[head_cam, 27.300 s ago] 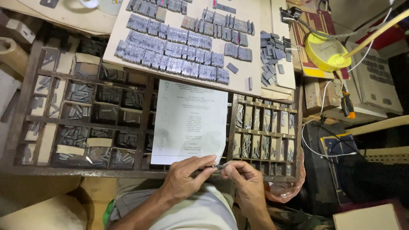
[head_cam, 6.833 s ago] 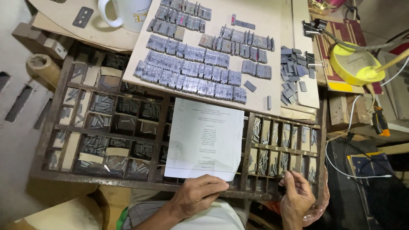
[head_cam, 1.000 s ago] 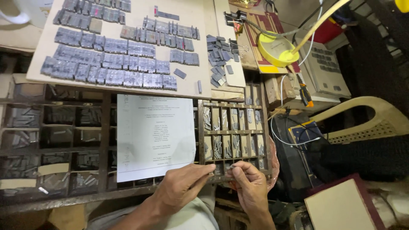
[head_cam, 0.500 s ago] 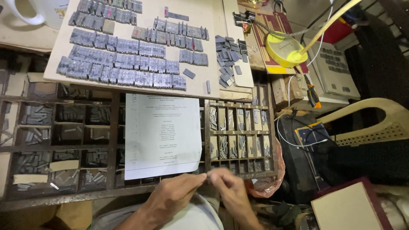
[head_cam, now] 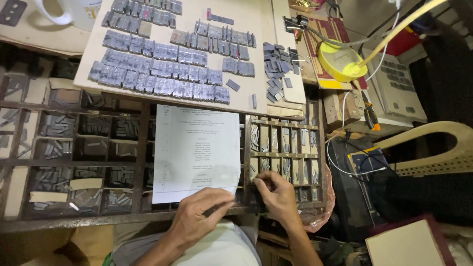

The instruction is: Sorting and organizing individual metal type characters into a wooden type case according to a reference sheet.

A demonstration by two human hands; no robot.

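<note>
Reaching into the wooden type case, the right hand has its fingers bent down on the small slots of metal type, which lie right under the fingertips. I cannot tell if they pinch a piece. The left hand sits just beside it, at the near edge of the printed sheet, curled around something thin and dark.

Both bare forearms come up from the bottom centre of the frame, the left hand lying knuckles up with fingers curled inward, the right hand just beside it and slightly higher, its fingers bent and its fingertips pinched together pointing up-left.
</note>
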